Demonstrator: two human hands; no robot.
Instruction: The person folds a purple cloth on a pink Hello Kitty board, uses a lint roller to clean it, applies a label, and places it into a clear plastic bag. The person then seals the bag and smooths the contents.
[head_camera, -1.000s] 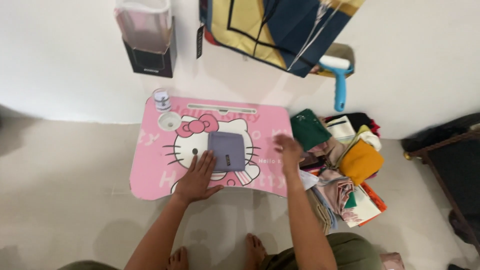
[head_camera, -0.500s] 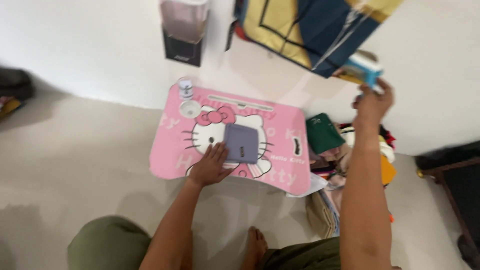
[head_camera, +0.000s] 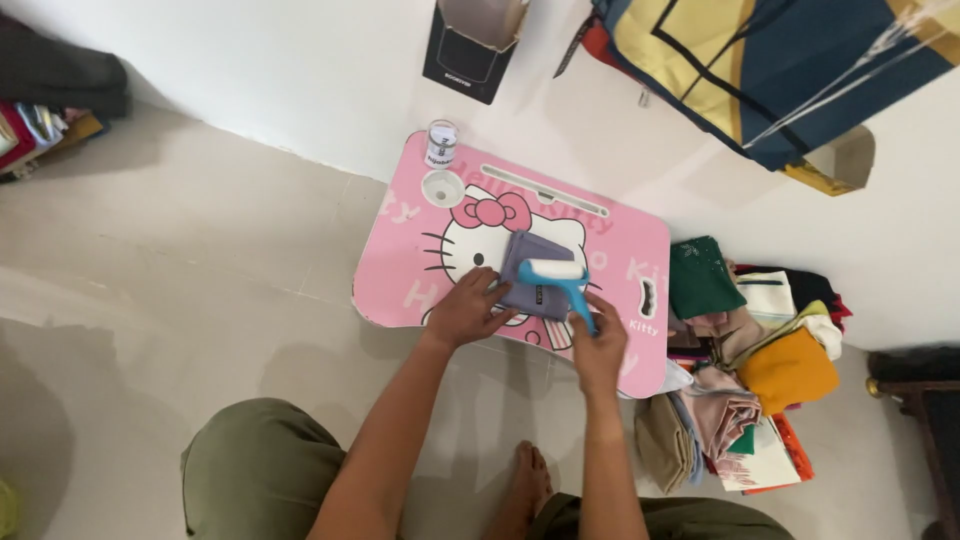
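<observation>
While the left hand (head_camera: 468, 312) lies flat with fingers spread, its grip open, it presses the near-left edge of a folded grey-purple cloth (head_camera: 535, 272) at the middle of the pink cartoon-cat counter (head_camera: 400, 280). At the counter's eleven o'clock corner stand a small jar (head_camera: 441, 144) and a white cup (head_camera: 442, 187). Toward four o'clock from the cloth, the right hand (head_camera: 600, 350) has its grip closed around the blue handle of a lint roller (head_camera: 557, 275), whose white head rests on the cloth. At three o'clock, a pile of folded clothes (head_camera: 750, 350) lies on the floor.
</observation>
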